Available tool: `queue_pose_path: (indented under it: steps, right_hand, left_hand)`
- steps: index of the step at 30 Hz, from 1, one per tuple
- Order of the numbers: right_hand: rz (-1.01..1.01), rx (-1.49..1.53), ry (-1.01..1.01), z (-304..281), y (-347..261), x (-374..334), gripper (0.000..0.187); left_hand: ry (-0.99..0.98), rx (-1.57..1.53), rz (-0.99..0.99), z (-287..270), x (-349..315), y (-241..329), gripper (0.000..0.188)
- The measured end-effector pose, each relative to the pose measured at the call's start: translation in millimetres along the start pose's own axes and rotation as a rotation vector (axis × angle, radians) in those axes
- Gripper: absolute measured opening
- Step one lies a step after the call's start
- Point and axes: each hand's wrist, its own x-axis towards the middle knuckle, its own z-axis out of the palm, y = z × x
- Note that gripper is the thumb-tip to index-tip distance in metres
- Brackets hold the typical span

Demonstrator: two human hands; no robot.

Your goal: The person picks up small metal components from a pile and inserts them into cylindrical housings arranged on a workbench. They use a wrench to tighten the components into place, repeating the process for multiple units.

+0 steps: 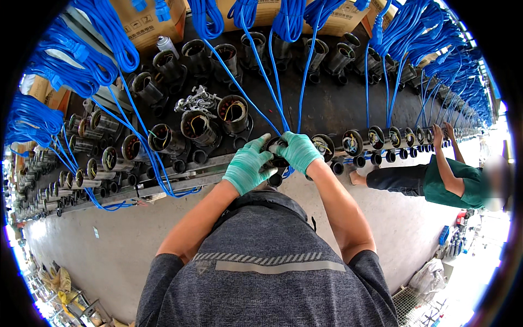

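Both my hands wear green gloves and meet at the bench's near edge. My left hand [248, 165] and my right hand [297, 151] close around one dark cylindrical motor housing [276, 152] standing in the row along that edge. A blue cable [260, 64] hangs down from above to the housing between my hands. Most of the housing is hidden by my fingers.
Many similar housings [232, 114] stand in rows on the dark bench [327, 103], with bundles of blue cable [87, 60] hanging overhead. A pile of metal clips [197, 101] lies on the bench. Cardboard boxes [147, 22] stand behind. Another person in green [452, 182] reaches to the bench at right.
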Motion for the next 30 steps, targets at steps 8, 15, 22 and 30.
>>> queue_pose_path:
  steps: [8,15,22,30]
  right_hand:
    - [-0.053,0.112,-0.073,-3,5,-1,0.043]
    - [-0.141,-0.024,-0.110,-9,10,-3,0.038]
    - [-0.288,-0.228,-0.108,-19,11,-8,0.039]
    - [-0.331,-0.289,-0.077,-20,6,-13,0.052]
  left_hand:
    - [-0.096,0.102,-0.132,8,7,15,0.042]
    - [-0.100,-0.675,-0.316,44,-7,-6,0.031]
    - [-0.141,-0.786,-0.369,49,-8,-16,0.030]
    - [-0.045,-0.823,-0.347,74,-12,-37,0.070]
